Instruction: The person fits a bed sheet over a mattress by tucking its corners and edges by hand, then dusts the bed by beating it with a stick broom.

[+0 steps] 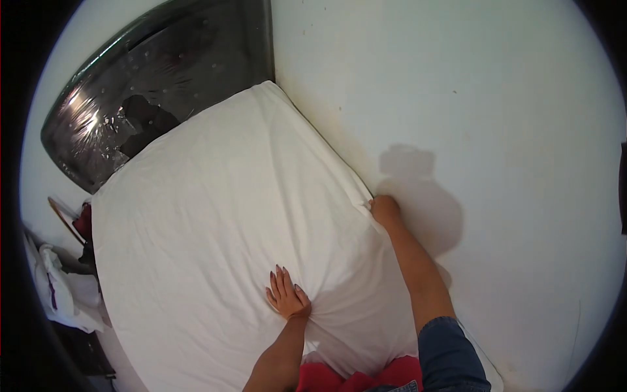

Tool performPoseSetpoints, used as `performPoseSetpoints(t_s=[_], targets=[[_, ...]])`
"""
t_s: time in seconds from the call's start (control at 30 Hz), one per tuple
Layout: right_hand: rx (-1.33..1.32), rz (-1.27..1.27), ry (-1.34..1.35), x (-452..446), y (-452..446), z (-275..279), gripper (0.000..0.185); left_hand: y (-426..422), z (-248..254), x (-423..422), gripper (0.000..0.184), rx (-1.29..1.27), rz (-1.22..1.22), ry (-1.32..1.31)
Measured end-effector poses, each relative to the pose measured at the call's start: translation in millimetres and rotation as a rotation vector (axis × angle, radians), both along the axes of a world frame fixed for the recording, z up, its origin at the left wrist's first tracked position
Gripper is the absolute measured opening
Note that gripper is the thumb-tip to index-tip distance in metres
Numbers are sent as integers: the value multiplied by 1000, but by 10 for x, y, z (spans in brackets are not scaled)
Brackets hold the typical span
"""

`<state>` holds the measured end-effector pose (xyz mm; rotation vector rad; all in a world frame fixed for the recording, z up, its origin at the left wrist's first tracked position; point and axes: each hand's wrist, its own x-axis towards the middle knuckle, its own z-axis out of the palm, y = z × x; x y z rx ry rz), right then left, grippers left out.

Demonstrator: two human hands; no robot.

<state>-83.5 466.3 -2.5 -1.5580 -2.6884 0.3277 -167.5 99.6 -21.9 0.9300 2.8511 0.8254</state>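
A white bed sheet [196,215] covers the mattress, with creases running along it and gathering near my knees. My left hand [287,297] lies flat on the sheet, fingers spread, pressing into it. At the mattress edge by the wall, my right hand [385,210] is closed on the sheet's edge, and the cloth bunches at the fingers. The fingertips of that hand are partly hidden between bed and wall.
A dark padded headboard [196,65], partly wrapped in torn clear plastic, stands at the bed's far end. The pale wall [509,163] runs close along the right side. White cloth or bags [68,294] lie at the left.
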Motion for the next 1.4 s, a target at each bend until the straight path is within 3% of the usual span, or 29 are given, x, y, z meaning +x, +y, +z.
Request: performPoseSetpoints(t_s=[0.07, 0.13, 0.27, 0.33, 0.37, 0.43, 0.47, 0.53, 0.57, 0.77, 0.9, 0.97, 1.0, 1.07, 1.2, 1.33, 1.4], targets=[[76, 27, 19, -38, -69, 127, 39, -5, -23, -3, 61, -10, -9, 14], [395, 206, 142, -86, -114, 188, 33, -15, -27, -6, 61, -9, -5, 4], [449, 337, 306, -223, -99, 334, 35, -11, -11, -9, 61, -14, -2, -9], [-377, -32, 410, -303, -66, 410, 41, -19, -16, -9, 60, -20, 2, -9], [-381, -26, 413, -350, -68, 434, 41, -23, -18, -4, 60, -21, 0, -16], [-636, -411, 651, -419, 54, 332, 54, -20, -20, -11, 60, -23, 7, -18], [-640, -403, 651, -446, 175, 240, 54, -25, -35, -8, 60, -17, 5, -26], [-1129, -658, 753, -484, 465, -18, 63, -16, -43, -14, 60, -11, 10, -36], [-1356, -590, 813, -490, 510, -62, 60, -15, -41, -24, 60, -8, 4, -37], [-1349, -342, 744, -550, 447, -208, 56, -11, -49, -47, 61, -45, 3, -79], [-1278, -253, 627, -538, 437, -3, 51, -18, -76, -47, 60, -49, 9, -67], [-1077, -22, 394, -637, 265, 356, 44, -21, -62, -49, 60, -49, 6, -66], [-1077, -24, 393, -694, 224, 365, 44, -22, -52, -46, 60, -49, 5, -65], [-771, 145, 154, -794, 127, 384, 37, -29, -39, -37, 60, -49, 6, -67], [-623, -20, 317, -851, 24, 353, 24, -20, -29, -45, 61, -46, 4, -76], [-484, 42, 265, -749, 181, 393, 19, -19, -46, -53, 61, -33, 8, -79], [-235, 86, 299, -682, 212, 407, 15, -17, -35, -60, 61, -32, 7, -85]])
